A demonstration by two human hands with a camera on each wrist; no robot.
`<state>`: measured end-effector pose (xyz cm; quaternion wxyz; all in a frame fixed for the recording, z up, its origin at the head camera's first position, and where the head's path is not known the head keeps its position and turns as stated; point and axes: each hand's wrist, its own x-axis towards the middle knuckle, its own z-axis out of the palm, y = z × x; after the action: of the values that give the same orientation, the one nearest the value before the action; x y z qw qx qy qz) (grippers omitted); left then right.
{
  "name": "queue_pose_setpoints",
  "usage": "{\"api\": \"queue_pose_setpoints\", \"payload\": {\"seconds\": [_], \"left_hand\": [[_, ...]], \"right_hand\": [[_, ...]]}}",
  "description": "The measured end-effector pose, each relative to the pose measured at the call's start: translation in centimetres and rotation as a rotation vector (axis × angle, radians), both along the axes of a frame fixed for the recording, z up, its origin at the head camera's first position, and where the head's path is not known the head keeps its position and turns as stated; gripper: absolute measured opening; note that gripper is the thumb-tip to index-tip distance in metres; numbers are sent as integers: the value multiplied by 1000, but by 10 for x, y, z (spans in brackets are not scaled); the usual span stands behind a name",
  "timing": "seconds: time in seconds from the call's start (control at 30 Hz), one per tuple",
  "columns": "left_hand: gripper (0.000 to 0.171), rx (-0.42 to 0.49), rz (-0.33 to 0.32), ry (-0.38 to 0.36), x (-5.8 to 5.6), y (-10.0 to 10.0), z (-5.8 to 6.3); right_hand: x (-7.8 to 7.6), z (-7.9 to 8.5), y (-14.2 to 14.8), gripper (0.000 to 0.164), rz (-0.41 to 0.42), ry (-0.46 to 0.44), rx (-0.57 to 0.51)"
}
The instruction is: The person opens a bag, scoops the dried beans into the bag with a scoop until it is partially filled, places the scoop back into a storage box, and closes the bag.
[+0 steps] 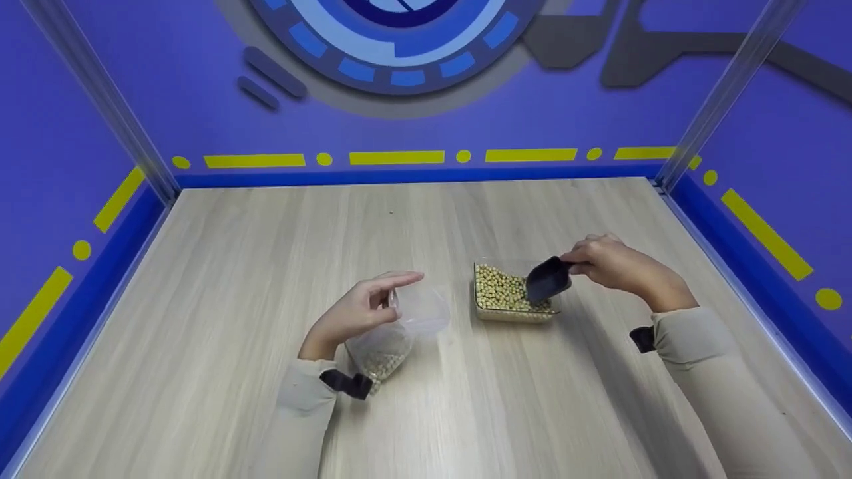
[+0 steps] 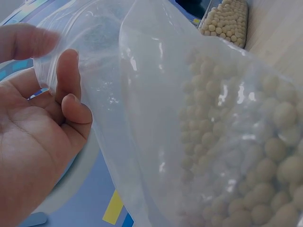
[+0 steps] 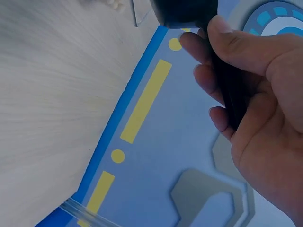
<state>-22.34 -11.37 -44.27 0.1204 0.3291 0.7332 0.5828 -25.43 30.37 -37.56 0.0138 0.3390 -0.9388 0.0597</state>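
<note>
A clear plastic zip bag [image 1: 385, 346] partly filled with round pale beans stands on the table, its mouth spread wide. My left hand [image 1: 356, 309] holds the bag's rim between thumb and fingers; in the left wrist view the beans [image 2: 265, 184] lie low in the bag. To the right sits a clear rectangular container [image 1: 516, 315] full of yellowish beans [image 1: 499, 287]. My right hand [image 1: 609, 263] grips the handle of a black scoop [image 1: 549, 279], whose tilted blade dips to the beans at the container's right side. The inside of the scoop is hard to make out.
The pale wooden table [image 1: 266, 266] extends around the bag and container. Blue printed panels [image 1: 413, 133] wall it in at the back and both sides, with metal posts [image 1: 725, 93] at the corners. A black wrist mount [image 1: 346, 383] hangs close beside the bag.
</note>
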Motion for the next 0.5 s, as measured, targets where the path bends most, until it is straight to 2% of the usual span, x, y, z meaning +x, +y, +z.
{"api": "queue_pose_setpoints", "payload": {"seconds": [0.13, 0.37, 0.5], "left_hand": [[57, -6, 3, 2, -1, 0, 0], [56, 2, -7, 2, -2, 1, -1], [56, -2, -9, 7, -2, 1, -2]], "right_hand": [[3, 7, -3, 23, -34, -2, 59], [5, 17, -12, 13, -37, 69, 180], [7, 21, -19, 10, -63, 75, 226]]}}
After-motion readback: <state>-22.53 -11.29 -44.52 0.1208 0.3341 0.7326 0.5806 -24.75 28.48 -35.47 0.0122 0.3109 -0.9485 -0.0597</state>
